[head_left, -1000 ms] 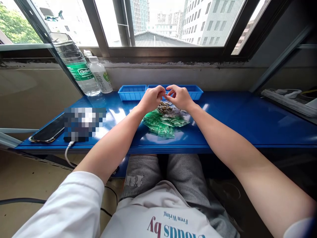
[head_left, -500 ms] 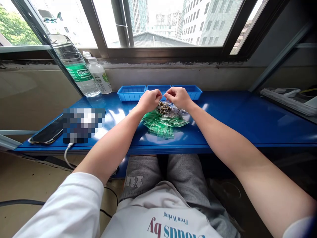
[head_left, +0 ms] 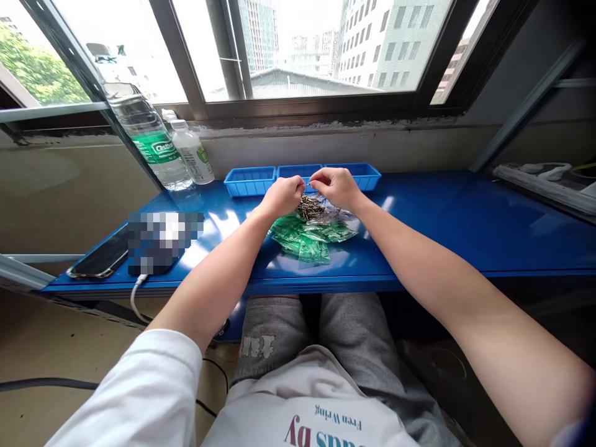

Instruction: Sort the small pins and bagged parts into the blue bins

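Observation:
My left hand (head_left: 283, 196) and my right hand (head_left: 339, 187) are raised close together over the desk, fingertips almost meeting. Both are closed in a pinch. Something small and thin shows between the fingertips, too tiny to name. Just below lies a heap of brass-coloured and dark screw-like pieces (head_left: 311, 207). Clear plastic bags (head_left: 339, 216) lie to its right, partly behind my right hand. Nearer to me, green zip bags (head_left: 305, 239) are spread in a pile. Behind my hands stands a row of three blue bins (head_left: 250, 182), partly covered by my fingers.
At the back left stand a large water bottle (head_left: 158, 149) and a smaller bottle (head_left: 193, 152). A phone (head_left: 100, 254) lies at the left, beside a blurred-out item with a white cable (head_left: 135, 298). A white power strip (head_left: 549, 183) sits at the far right on the blue desk (head_left: 442, 230).
My view has shifted slightly, so the scene sits a little lower and further right. My hands keep the same pinch, with the fingertips still close together.

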The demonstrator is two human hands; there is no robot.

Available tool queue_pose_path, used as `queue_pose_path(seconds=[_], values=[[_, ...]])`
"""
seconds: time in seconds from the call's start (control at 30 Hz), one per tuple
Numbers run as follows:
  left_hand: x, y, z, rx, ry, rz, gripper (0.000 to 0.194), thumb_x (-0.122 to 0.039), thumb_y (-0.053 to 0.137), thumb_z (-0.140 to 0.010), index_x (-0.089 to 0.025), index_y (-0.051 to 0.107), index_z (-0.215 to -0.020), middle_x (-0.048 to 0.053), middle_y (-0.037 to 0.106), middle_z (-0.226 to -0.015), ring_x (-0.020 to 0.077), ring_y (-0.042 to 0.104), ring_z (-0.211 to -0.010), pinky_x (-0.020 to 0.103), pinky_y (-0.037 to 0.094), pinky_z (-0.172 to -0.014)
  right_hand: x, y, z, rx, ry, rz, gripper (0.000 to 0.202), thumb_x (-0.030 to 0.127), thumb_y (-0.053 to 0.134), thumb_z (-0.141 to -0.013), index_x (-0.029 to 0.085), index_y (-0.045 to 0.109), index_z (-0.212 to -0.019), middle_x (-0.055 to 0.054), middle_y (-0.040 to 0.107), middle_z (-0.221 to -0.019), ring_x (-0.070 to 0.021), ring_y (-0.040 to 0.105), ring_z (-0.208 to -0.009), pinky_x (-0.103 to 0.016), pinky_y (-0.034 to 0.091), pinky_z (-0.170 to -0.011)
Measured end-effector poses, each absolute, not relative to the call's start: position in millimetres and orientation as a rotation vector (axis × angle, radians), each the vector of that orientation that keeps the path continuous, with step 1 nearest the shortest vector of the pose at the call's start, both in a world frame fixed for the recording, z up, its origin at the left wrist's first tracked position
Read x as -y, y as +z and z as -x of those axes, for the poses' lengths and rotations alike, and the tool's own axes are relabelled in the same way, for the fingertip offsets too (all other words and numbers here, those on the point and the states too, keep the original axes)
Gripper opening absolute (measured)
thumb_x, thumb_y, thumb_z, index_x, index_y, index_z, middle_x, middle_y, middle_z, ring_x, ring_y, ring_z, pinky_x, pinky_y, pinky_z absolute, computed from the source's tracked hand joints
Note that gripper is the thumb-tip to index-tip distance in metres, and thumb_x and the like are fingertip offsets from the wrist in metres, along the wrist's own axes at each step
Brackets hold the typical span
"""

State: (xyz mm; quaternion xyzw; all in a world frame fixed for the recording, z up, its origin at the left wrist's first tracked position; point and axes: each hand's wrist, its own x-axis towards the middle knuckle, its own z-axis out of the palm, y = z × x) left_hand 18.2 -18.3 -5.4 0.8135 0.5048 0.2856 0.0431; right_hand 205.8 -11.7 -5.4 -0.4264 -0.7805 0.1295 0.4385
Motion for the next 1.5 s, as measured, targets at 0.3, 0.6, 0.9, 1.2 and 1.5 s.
queue_pose_path(seconds=[0.3, 0.6, 0.9, 1.2, 1.5], values=[[21.3, -3.0, -17.9, -1.565, 0.825, -2.541, 0.025, -0.025, 0.054, -0.099, -0.018, 0.078, -0.098, 0.009, 0.081, -0.095, 0.0235, 0.071, -0.087, 0.031, 0.050, -0.076, 9.3, -6.4, -210.4, 2.048, 0.245, 1.043, 0.013, 0.023, 0.065, -0.083, 0.019, 0.077, -0.083, -0.006, 0.079, -0.082, -0.0213, 0.070, -0.075, -0.031, 0.052, -0.072], [20.9, -2.9, -17.8, -1.568, 0.813, -2.554, 0.025, -0.024, 0.054, -0.099, -0.017, 0.078, -0.100, 0.009, 0.080, -0.093, 0.0237, 0.071, -0.086, 0.031, 0.049, -0.075, 6.1, -10.1, -212.1, 2.092, 0.223, 1.017, 0.013, 0.022, 0.064, -0.085, 0.019, 0.076, -0.086, -0.007, 0.079, -0.083, -0.0213, 0.070, -0.075, -0.031, 0.052, -0.072], [20.7, -4.1, -17.4, -1.555, 0.823, -2.533, 0.028, -0.027, 0.052, -0.100, -0.018, 0.078, -0.099, 0.009, 0.080, -0.093, 0.0242, 0.071, -0.087, 0.031, 0.049, -0.073, 5.5, -10.3, -212.2, 2.126, 0.227, 1.031, 0.013, 0.019, 0.064, -0.086, 0.020, 0.077, -0.087, -0.006, 0.078, -0.082, -0.0219, 0.071, -0.075, -0.031, 0.052, -0.072], [20.9, -4.8, -15.9, -1.541, 0.787, -2.535, 0.029, -0.024, 0.050, -0.100, -0.017, 0.078, -0.102, 0.011, 0.081, -0.101, 0.0262, 0.072, -0.094, 0.032, 0.052, -0.080, 9.4, -8.3, -210.5, 2.157, 0.209, 1.054, 0.015, 0.016, 0.064, -0.087, 0.019, 0.078, -0.088, -0.005, 0.080, -0.083, -0.0207, 0.071, -0.075, -0.029, 0.051, -0.070], [20.6, -4.8, -17.3, -1.566, 0.725, -2.567, 0.030, -0.023, 0.047, -0.103, -0.017, 0.076, -0.102, 0.011, 0.080, -0.102, 0.0270, 0.073, -0.097, 0.033, 0.052, -0.082, 9.4, -7.3, -208.6, 2.156, 0.227, 1.064, 0.014, 0.013, 0.066, -0.088, 0.016, 0.079, -0.090, -0.006, 0.080, -0.084, -0.0202, 0.072, -0.076, -0.028, 0.049, -0.071]])
